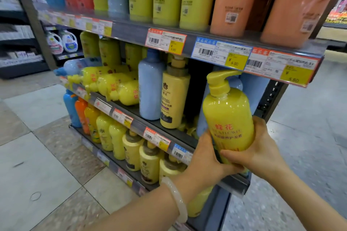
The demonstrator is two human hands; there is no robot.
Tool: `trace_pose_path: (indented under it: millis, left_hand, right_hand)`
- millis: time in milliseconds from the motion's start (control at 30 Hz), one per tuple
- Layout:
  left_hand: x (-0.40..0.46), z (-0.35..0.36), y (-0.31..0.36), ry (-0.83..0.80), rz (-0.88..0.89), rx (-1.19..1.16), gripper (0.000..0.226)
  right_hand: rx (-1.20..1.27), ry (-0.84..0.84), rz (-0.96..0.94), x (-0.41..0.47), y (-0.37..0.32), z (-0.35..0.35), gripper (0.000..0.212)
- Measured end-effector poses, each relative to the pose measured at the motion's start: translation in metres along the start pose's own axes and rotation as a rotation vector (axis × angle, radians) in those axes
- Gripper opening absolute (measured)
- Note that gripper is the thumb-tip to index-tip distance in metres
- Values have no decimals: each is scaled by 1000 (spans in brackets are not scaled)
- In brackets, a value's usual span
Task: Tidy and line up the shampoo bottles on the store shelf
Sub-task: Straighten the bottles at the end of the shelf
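Gripping yellow pump bottle [228,118] at its base, left hand [204,157] and right hand [261,148] both closed on it, bottle held upright at middle shelf [165,135] front edge; blue bottle [150,88] stood upright further left

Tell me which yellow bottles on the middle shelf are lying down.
The cluster of bright yellow pump bottles at the shelf's left end lies sideways; the bottle in both hands is upright.

Price tags [219,53] hang on the rail above the hands. Detergent jugs [62,41] stand far up-left of them. A pale bangle [177,199] sits just below. Tiled floor [37,165] spreads left.
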State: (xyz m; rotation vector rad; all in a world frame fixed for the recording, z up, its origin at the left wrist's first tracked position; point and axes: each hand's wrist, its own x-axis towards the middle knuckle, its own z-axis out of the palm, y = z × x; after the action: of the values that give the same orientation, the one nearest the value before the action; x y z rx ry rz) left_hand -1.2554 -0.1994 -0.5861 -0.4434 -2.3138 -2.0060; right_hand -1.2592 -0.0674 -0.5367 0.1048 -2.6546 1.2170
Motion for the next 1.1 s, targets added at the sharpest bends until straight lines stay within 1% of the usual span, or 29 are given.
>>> trace_pose_path:
  millis: [100,167,200,300,400,500,567,633,700,733,767,800,833,867,900,933,967,1033,1067,1100]
  left_hand:
    - [1,6,3,-14,-22,-5,78]
    - [-2,6,2,-19,4,2,70]
    - [-5,5,2,-6,12,4,69]
    - [-11,-1,-3,49,10,-55,82]
    - [-11,-13,-7,81,32,-83,97]
    - [-9,-30,-8,194,31,-84,108]
    - [-8,-45,-3,267,50,-63,107]
    - [-7,-62,3,337,80,-30,98]
    - [-6,-77,4,393,88,-50,91]
    - [-5,-83,4,424,89,-64,92]
    - [-4,-88,3,457,84,-71,96]
    - [-2,-93,0,484,67,-65,100]
    - [-1,-96,-2,508,45,-55,103]
    - [0,-99,-5,529,13,-35,104]
    - [1,-102,-7,548,-7,-24,106]
    - [1,-104,-10,563,-23,-13,109]
    - [1,-104,-11,564,-31,-5,113]
    - [-1,-103,-14,555,-37,17,119]
    - [-2,-101,-15,547,-42,25,118]
    - [-3,-99,-16,542,-50,35,116]
  right_hand:
    - [-74,-18,-60,-2,-3,-9,81]
    - [-131,-39,-119,-4,-6,-14,72]
    - [-148,-53,-128,-5,-9,-14,73]
    - [-145,-75,-73,-9,-19,-7,83]
    - [-54,-80,-55,-8,-29,8,88]
    - [108,-92,-98,-4,-44,25,88]
    - [204,-112,-90,-3,-55,41,89]
    - [279,-142,-96,1,-65,56,89]
    - [373,-214,-106,4,-73,61,87]
    - [381,-248,-130,5,-75,60,85]
    - [353,-243,-170,6,-74,57,77]
    - [308,-172,-213,6,-71,54,63]
    - [271,-34,-232,4,-65,51,52]
    - [274,125,-197,2,-54,50,49]
    - [309,265,-124,2,-41,50,54]
    - [331,351,-41,5,-29,51,64]
    - [320,375,29,11,-17,53,79]
    - [300,294,98,27,-2,62,114]
    - [336,257,114,35,0,67,126]
    - [381,232,114,42,2,72,130]
